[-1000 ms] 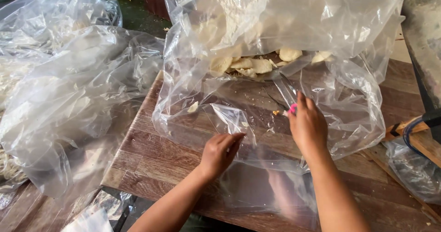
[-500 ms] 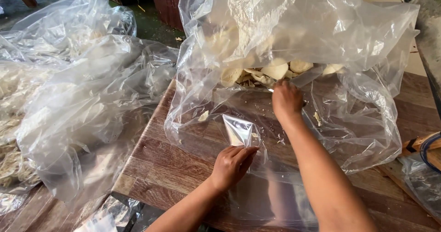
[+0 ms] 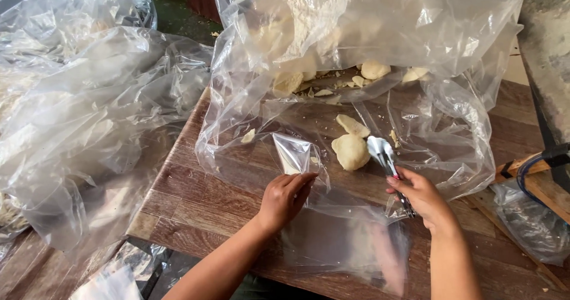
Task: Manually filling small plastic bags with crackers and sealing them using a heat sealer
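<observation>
Gripping shiny metal tongs (image 3: 383,154) beside two pale round crackers (image 3: 350,148), the right hand (image 3: 423,194) stays clenched while the left hand (image 3: 285,196) pinches a thin clear bag (image 3: 297,154).

Small clear bag (image 3: 300,157): thin, glossy plastic, mouth edge pinched under the left fingertips (image 3: 303,181), its upper part standing up and folded to a point just beyond them; the rest lies flat on the wood toward the wrist. Tongs (image 3: 386,160): bright metal, handles enclosed by the right fingers (image 3: 404,184), paired spoon-shaped tips projecting up and left past the fingertips. Crackers (image 3: 350,150): two pale, round-edged pieces, one large just beside the tong tips, a flatter one (image 3: 352,125) immediately beyond it.
</observation>
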